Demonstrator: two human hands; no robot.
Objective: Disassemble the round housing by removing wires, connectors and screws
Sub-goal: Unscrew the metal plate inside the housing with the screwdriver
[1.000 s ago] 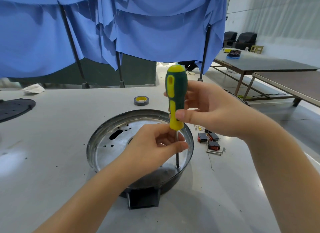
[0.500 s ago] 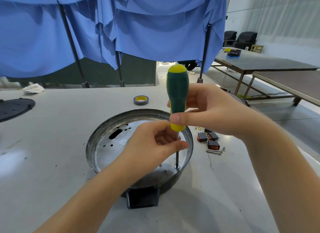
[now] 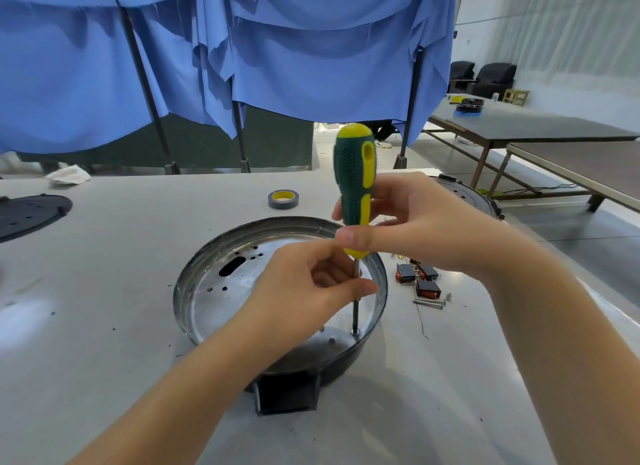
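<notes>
While the right hand (image 3: 408, 229) grips the green-and-yellow screwdriver (image 3: 354, 191) by its handle, the left hand (image 3: 311, 291) pinches the shaft low down to steady it — the tip sits on a screw (image 3: 355, 332) in the floor of the round housing (image 3: 214, 291), which rests on the grey surface (image 3: 104, 326). Unscrewing looks to be the step in hand. Next comes turning with downward pressure — then lifting the loosened screw out beside the removed connectors (image 3: 417, 277).

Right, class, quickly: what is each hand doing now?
Left hand: fingers pinch the screwdriver shaft.
Right hand: grips the screwdriver handle.
</notes>
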